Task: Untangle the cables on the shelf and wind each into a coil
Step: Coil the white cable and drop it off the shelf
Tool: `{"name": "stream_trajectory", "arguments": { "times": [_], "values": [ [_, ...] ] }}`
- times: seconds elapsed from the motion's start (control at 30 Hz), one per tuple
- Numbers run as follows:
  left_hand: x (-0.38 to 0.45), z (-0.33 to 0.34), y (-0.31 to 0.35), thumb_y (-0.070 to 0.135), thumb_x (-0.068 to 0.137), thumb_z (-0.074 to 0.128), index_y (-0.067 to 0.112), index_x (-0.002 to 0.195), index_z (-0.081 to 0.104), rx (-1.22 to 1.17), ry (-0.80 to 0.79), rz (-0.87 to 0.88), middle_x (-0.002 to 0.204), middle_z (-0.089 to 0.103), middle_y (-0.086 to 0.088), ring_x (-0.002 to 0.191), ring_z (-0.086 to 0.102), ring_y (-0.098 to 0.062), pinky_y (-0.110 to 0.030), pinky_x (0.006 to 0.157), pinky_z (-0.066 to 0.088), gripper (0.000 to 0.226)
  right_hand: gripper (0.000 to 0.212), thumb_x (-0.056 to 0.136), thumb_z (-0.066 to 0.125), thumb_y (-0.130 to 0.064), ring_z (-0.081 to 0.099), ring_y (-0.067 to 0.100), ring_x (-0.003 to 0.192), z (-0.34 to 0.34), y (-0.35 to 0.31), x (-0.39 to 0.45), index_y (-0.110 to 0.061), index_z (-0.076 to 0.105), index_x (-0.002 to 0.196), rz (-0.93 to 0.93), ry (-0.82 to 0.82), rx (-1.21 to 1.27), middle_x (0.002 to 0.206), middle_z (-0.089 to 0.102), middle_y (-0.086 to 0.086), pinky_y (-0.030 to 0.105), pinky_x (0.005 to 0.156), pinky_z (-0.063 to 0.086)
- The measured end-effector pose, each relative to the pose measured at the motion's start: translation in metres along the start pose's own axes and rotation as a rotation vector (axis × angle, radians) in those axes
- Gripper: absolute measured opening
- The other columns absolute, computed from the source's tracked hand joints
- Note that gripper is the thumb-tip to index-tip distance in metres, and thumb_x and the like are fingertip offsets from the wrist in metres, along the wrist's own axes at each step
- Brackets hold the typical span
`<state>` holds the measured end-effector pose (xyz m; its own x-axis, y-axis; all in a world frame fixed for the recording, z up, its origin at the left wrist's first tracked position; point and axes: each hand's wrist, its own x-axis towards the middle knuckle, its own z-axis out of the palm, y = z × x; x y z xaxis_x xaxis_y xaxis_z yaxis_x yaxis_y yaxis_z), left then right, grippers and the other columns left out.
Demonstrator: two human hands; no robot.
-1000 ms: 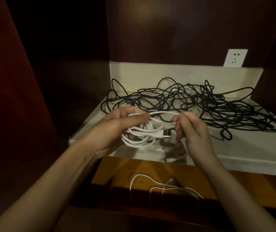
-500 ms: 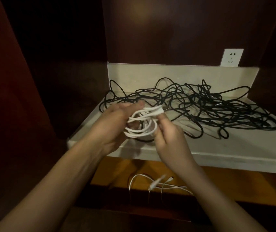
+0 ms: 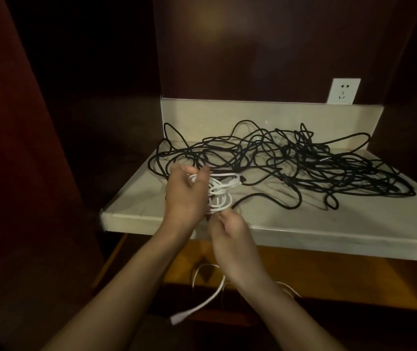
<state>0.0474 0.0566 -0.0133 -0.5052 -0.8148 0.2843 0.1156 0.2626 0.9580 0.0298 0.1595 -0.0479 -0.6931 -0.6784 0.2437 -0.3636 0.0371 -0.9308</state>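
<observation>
Two hands work at the front edge of one pale shelf (image 3: 136, 198), which sits in a dark wooden alcove. Furthest left of the two, the left hand (image 3: 184, 196) is raised above the shelf's front left part, its fingers curled around a bundle of white cable (image 3: 221, 192); several loops (too overlapped to count) stick out to the right of the fingers. Just below and right of it, the right hand (image 3: 230, 233) pinches a strand at the bottom of that same bundle, fingertips closed on it in front of the shelf's front lip. One loose white end with a plug (image 3: 178, 319) hangs below the hands, trailing down past the right wrist. On the wooden surface under the shelf lie more white cable loops (image 3: 206, 268), partly hidden by the forearms; whether they belong to the held cable cannot be told.

Further right, one large tangle of black cable (image 3: 303, 163) sprawls over the middle and right of the shelf, reaching its back wall; the number of separate black cables in it cannot be made out. At the far right, one white wall socket (image 3: 343, 91) stands above the shelf's back wall.
</observation>
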Motion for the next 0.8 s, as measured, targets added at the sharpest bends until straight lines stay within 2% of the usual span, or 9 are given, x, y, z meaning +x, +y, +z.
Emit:
{"name": "stream_trajectory", "arguments": {
  "times": [0.1, 0.23, 0.33, 0.4, 0.5, 0.57, 0.67, 0.73, 0.8],
  "values": [
    [0.000, 0.001, -0.002, 0.027, 0.101, 0.056, 0.019, 0.104, 0.045, 0.102, 0.031, 0.231, 0.063, 0.050, 0.002, 0.047, 0.046, -0.002, -0.020, 0.046, 0.038, 0.014, 0.030, 0.105, 0.040, -0.017, 0.044, 0.017, 0.054, -0.004, -0.004, -0.003, -0.028, 0.052, 0.080, -0.024, -0.087, -0.075, 0.062, 0.051, -0.001, 0.032, 0.052, 0.036],
    [0.008, -0.010, -0.002, 0.018, 0.103, 0.054, 0.013, 0.100, 0.051, 0.491, -0.080, 0.630, 0.055, 0.040, 0.014, 0.045, 0.046, 0.001, -0.012, 0.045, 0.026, 0.006, 0.027, 0.103, 0.045, -0.021, 0.058, 0.024, 0.063, -0.022, -0.007, -0.006, -0.020, 0.054, 0.078, -0.170, -0.144, -0.381, 0.069, 0.062, 0.007, 0.046, 0.065, 0.049],
    [0.009, -0.017, -0.002, 0.021, 0.100, 0.056, 0.023, 0.091, 0.045, 0.807, -0.276, 0.734, 0.058, 0.039, 0.015, 0.051, 0.041, 0.002, -0.014, 0.053, 0.023, 0.014, 0.017, 0.100, 0.052, -0.030, 0.062, 0.021, 0.078, -0.037, -0.017, -0.009, -0.022, 0.065, 0.092, -0.316, -0.131, -0.804, 0.085, 0.067, 0.001, 0.036, 0.068, 0.049],
    [0.009, -0.023, 0.003, 0.027, 0.098, 0.053, 0.025, 0.087, 0.045, 0.819, -0.470, 0.708, 0.056, 0.043, 0.013, 0.051, 0.043, 0.001, -0.021, 0.055, 0.028, 0.014, 0.013, 0.092, 0.065, -0.034, 0.063, 0.019, 0.074, -0.053, -0.027, -0.003, -0.022, 0.067, 0.088, -0.571, -0.070, -0.923, 0.083, 0.067, -0.003, 0.031, 0.061, 0.044],
    [0.011, -0.035, 0.019, 0.039, 0.096, 0.051, 0.019, 0.083, 0.053, 0.485, -0.730, 0.531, 0.062, 0.053, 0.006, 0.056, 0.049, -0.004, -0.029, 0.053, 0.037, 0.024, 0.029, 0.082, 0.065, -0.052, 0.056, 0.008, 0.061, -0.084, -0.038, 0.017, -0.023, 0.063, 0.076, -0.760, -0.112, -0.841, 0.071, 0.060, -0.013, 0.030, 0.053, 0.044],
    [0.008, -0.042, 0.033, 0.037, 0.100, 0.055, 0.015, 0.085, 0.055, 0.318, -0.845, 0.417, 0.067, 0.053, 0.003, 0.061, 0.049, -0.009, -0.027, 0.055, 0.039, 0.026, 0.032, 0.080, 0.064, -0.053, 0.056, 0.009, 0.062, -0.099, -0.044, 0.027, -0.021, 0.065, 0.078, -0.680, -0.197, -0.558, 0.069, 0.061, -0.009, 0.033, 0.054, 0.046],
    [-0.002, -0.047, 0.048, 0.029, 0.101, 0.051, 0.015, 0.088, 0.056, 0.131, -0.939, 0.266, 0.070, 0.054, 0.006, 0.063, 0.049, -0.006, -0.017, 0.058, 0.041, 0.019, 0.024, 0.083, 0.069, -0.037, 0.061, 0.024, 0.066, -0.102, -0.050, 0.031, -0.015, 0.061, 0.087, -0.592, -0.250, -0.181, 0.073, 0.061, 0.009, 0.038, 0.058, 0.048],
    [-0.008, -0.049, 0.049, 0.022, 0.100, 0.050, 0.011, 0.094, 0.056, -0.070, -0.981, 0.158, 0.074, 0.060, 0.005, 0.066, 0.056, -0.006, -0.017, 0.061, 0.046, 0.014, 0.022, 0.084, 0.068, -0.030, 0.058, 0.035, 0.065, -0.095, -0.050, 0.028, -0.011, 0.057, 0.087, -0.563, -0.212, -0.041, 0.073, 0.058, 0.015, 0.041, 0.054, 0.045],
    [-0.013, -0.048, 0.045, 0.017, 0.096, 0.050, 0.007, 0.099, 0.057, -0.271, -0.994, 0.058, 0.081, 0.065, 0.001, 0.070, 0.061, -0.009, -0.019, 0.064, 0.050, 0.012, 0.020, 0.086, 0.070, -0.025, 0.058, 0.033, 0.059, -0.085, -0.045, 0.026, -0.010, 0.056, 0.084, -0.468, -0.134, 0.096, 0.069, 0.061, 0.014, 0.038, 0.047, 0.044]
  ]
}}
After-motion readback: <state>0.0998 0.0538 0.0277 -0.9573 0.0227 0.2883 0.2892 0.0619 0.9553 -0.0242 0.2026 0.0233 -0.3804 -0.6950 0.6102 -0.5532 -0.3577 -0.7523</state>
